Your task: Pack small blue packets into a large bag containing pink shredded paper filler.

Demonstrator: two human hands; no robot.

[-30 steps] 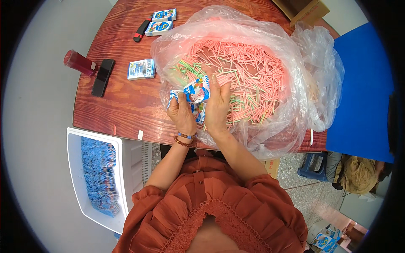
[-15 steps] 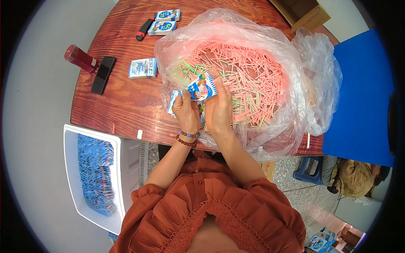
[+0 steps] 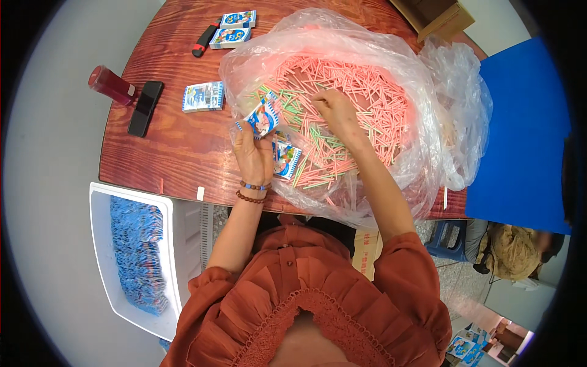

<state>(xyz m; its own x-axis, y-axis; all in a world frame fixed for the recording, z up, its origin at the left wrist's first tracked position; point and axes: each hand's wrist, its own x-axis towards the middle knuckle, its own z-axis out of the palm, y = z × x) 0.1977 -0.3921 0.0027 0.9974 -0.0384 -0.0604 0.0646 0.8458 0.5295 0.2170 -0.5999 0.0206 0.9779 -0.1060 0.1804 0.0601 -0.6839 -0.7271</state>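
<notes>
My left hand (image 3: 254,156) grips a small blue-and-white printed packet (image 3: 263,119) by its lower end, tilted over the left side of the clear plastic bag (image 3: 342,37). Beneath that hand's right side, another such packet (image 3: 286,160) rests on the bag. Inside the spread bag lies a heap of thin pink sticks (image 3: 382,92), with some pale green sticks (image 3: 327,137) among them. Over the middle of the heap is my right hand (image 3: 340,116), its fingers bent and pinched together. Whatever is between those fingertips, if anything, is too small to make out.
On the table's left are a stack of packets (image 3: 203,96), a black phone (image 3: 145,109), a red bottle (image 3: 111,85) and a black-and-red cutter (image 3: 206,40) beside two more stacks. A white bin (image 3: 174,244) of blue packets stands lower left. A cardboard box (image 3: 449,24) sits far right.
My right hand has left the packet and moved right, over the sticks. My left hand has shifted slightly left, still holding the packet. The other packet is now more exposed.
</notes>
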